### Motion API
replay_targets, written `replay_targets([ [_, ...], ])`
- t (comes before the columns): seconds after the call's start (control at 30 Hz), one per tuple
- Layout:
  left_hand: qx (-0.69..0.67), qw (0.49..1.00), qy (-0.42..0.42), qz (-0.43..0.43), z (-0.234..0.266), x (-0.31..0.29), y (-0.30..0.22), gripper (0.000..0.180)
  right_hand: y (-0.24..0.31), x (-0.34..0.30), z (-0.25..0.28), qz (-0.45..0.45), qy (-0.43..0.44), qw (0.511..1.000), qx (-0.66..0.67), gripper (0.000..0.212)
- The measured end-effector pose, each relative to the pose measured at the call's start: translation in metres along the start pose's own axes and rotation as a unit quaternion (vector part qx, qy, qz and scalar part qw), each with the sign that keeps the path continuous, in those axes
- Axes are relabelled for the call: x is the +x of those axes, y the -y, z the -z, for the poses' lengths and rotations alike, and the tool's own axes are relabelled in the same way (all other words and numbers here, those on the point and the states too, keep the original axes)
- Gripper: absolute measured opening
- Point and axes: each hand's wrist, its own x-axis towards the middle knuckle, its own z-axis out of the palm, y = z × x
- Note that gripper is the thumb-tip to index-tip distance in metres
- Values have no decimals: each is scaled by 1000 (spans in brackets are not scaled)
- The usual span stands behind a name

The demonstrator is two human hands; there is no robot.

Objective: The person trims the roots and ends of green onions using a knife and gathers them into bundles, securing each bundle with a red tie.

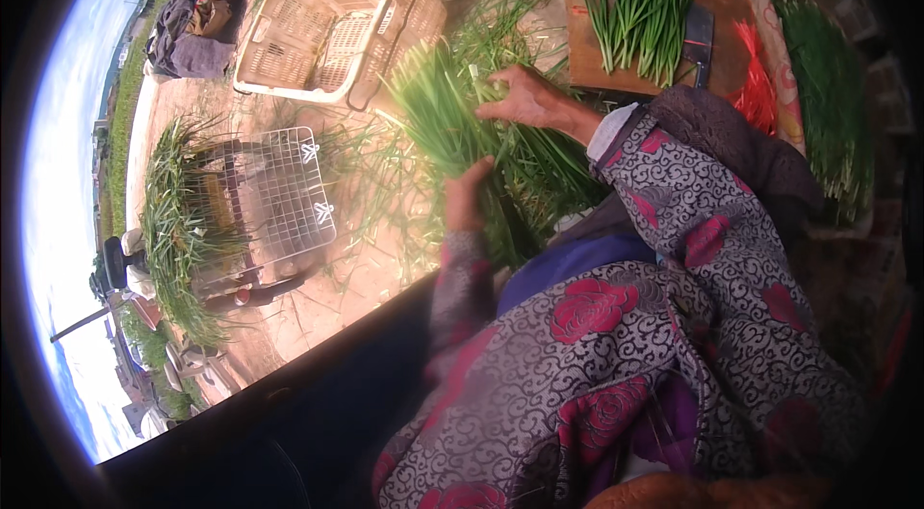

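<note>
My left hand (466, 193) is wrapped around a thick bunch of garlic chives (433, 110), whose pale ends point up and away and look blurred. At the bunch's right side, my right hand (534, 103) has its thumb and fingers bent around a few stalks. More long green chives (553, 163) lie below the right wrist, over my lap; the sleeve hides part of them. Beyond the right hand, a neat pile of chives (635, 13) rests on a brown wooden board (587, 62). Next to it lies a cleaver with a dark blade (700, 33).
A cream plastic crate (361, 95) stands at the far left. Nearer is a white wire rack (289, 191) beside heaped leaves (178, 220). Red strings (756, 86) hang over the board's right edge. Further right, more chives (823, 95) lie on a cloth. Loose scraps (380, 172) litter the ground.
</note>
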Motion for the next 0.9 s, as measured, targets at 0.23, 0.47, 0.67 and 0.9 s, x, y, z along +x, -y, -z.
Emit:
replay_targets([
  [0.23,43,999,-10,17,6,-7,-9,28,2,2,17,5,140,985,102,28],
  [0.47,74,997,-19,33,4,-10,-11,41,-9,3,25,-30,159,985,54,27],
  [0.67,99,994,-50,-16,8,-21,-17,27,-13,1,24,-32,171,985,-7,27],
  [0.9,62,996,-57,4,31,-26,-15,34,-49,25,41,-133,-46,973,-181,44],
])
